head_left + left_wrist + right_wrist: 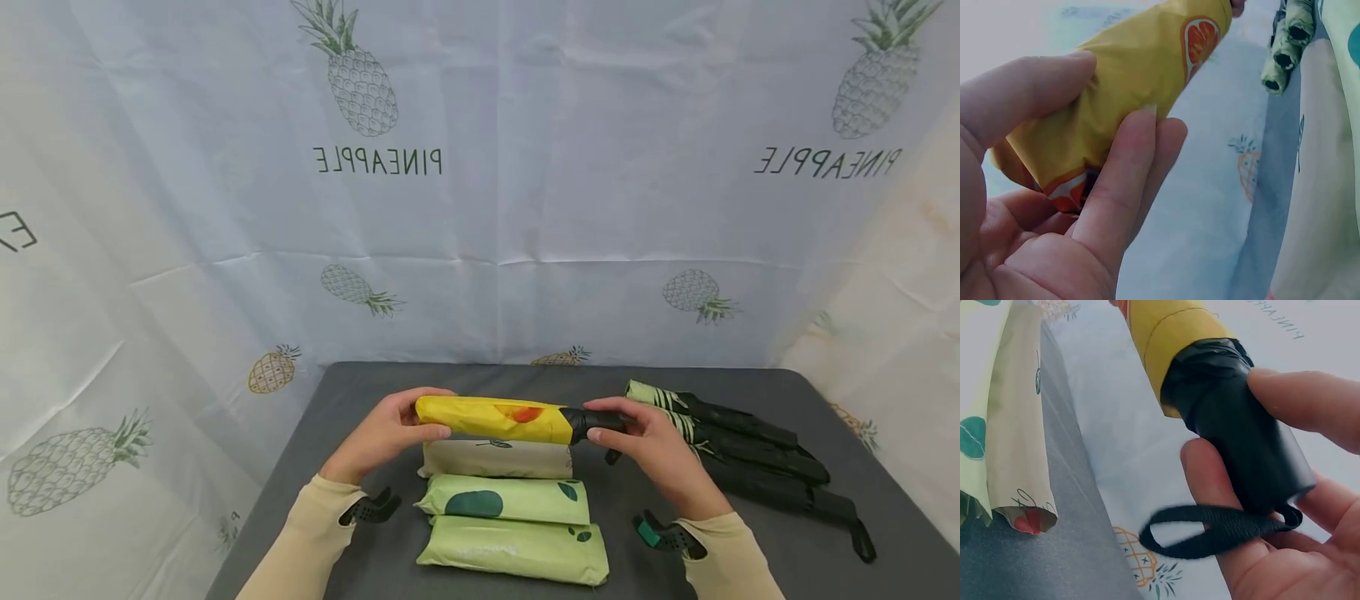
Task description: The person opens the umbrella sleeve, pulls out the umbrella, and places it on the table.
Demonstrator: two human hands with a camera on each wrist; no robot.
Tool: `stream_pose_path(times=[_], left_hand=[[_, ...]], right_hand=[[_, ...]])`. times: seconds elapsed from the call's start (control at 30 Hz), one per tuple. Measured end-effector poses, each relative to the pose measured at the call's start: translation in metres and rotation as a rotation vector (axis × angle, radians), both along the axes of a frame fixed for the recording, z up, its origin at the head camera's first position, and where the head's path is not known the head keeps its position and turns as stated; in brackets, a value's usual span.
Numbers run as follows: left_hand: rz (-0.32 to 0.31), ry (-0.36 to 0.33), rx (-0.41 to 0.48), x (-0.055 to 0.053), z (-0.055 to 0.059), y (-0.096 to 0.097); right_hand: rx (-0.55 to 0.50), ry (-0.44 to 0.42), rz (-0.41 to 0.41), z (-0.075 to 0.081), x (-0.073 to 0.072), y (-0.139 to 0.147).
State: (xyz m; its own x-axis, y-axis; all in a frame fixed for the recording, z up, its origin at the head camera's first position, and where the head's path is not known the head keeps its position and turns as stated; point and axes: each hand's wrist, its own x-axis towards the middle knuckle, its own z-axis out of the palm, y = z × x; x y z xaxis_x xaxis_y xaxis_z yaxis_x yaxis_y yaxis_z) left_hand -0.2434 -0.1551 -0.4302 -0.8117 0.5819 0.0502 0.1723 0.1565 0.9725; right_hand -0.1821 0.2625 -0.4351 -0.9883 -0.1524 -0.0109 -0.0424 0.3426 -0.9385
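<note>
A folded umbrella point(495, 418) in a yellow sleeve with orange-slice prints is held level above the table. My left hand point(393, 429) grips the sleeved end, thumb on one side and fingers on the other, as the left wrist view shows. At the other end, my right hand point(652, 442) holds the black handle point(1247, 437) between thumb and fingers. A black wrist strap point(1204, 531) dangles from that handle. Just beneath the umbrella lies a beige sleeve point(498, 461), partly hidden by it. Two light green sleeves point(510, 500) with leaf prints lie nearer to me.
Several black folded umbrellas point(772, 454) with light green striped ends lie side by side on the right of the dark grey table point(375, 379). White cloth point(525, 208) with pineapple prints hangs behind and at both sides.
</note>
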Motion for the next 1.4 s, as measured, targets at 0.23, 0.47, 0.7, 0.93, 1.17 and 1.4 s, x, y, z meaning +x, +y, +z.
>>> stream_pose_path(times=[0.23,0.47,0.7,0.93,1.17,1.4], left_hand=[[0.03,-0.028,-0.001,0.007,0.002,0.001],[0.048,-0.041,-0.009,0.008,0.005,0.005],[0.061,-0.026,-0.021,0.008,0.012,0.009],[0.052,-0.044,-0.023,0.006,0.012,0.012],[0.048,-0.053,-0.024,0.004,0.009,0.01],[0.029,-0.067,-0.021,0.003,0.004,0.007]], right_hand=[[0.025,0.01,-0.029,-0.003,0.0,-0.004],[0.057,-0.001,-0.063,0.005,0.001,-0.001],[0.057,0.013,-0.077,0.01,0.0,0.002],[0.007,0.01,-0.079,0.008,0.0,0.004],[-0.017,0.006,-0.071,0.005,0.0,0.006],[-0.081,0.008,-0.056,0.002,0.0,0.007]])
